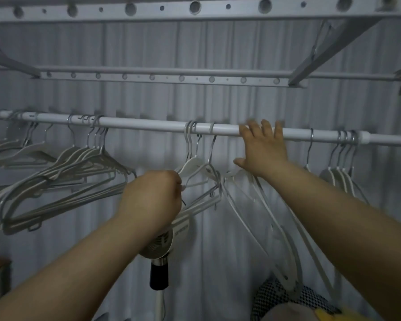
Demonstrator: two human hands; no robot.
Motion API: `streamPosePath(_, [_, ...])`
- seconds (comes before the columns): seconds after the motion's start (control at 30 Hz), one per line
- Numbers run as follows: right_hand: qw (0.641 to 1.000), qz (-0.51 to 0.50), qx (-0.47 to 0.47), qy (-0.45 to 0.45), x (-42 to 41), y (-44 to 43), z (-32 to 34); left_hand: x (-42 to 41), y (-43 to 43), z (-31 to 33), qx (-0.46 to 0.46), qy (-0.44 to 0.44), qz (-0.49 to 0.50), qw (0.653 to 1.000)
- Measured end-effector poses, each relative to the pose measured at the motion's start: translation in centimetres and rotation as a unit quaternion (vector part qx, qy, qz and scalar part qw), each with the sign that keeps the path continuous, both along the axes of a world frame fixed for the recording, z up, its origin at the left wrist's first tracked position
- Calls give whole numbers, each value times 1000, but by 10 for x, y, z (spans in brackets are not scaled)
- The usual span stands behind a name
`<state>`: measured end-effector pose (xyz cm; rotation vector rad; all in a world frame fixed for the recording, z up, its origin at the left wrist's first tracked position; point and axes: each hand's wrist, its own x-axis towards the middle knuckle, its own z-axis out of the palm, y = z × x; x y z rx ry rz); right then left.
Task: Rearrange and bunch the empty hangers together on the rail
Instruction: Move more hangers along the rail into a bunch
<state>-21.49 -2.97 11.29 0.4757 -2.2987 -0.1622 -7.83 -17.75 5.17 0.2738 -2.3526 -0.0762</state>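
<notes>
While the right hand [262, 147] rests on the white metal tube rail [148, 124] w/ fingers spread, the left hand [153, 195], just below the rail, curls its fingers round thin white plastic hangers [191, 164] hooked at the rail's mid-span.

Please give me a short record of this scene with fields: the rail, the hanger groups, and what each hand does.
rail: white, horizontal
hanger groups: far-left bunch, left bunch, middle hangers, single hanger, right bunch
left hand: grips the middle hangers
right hand: fingers straight, touching the rail between middle hangers and single hanger
</notes>
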Motion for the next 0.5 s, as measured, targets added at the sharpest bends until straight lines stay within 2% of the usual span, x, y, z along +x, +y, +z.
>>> streamPosePath(0.3, [1000, 8, 16, 13, -14, 27, -8, -23, 28, 14, 114, 32, -66, 991])
streamPosePath(0.4, [1000, 7, 21, 18, -18, 35, -8, -33, 37, 22, 155, 24, -81, 984])
streamPosePath(0.5, [1000, -1, 26, 17, -21, 44, -6, -47, 44, 24, 156, -1, -81, 985])
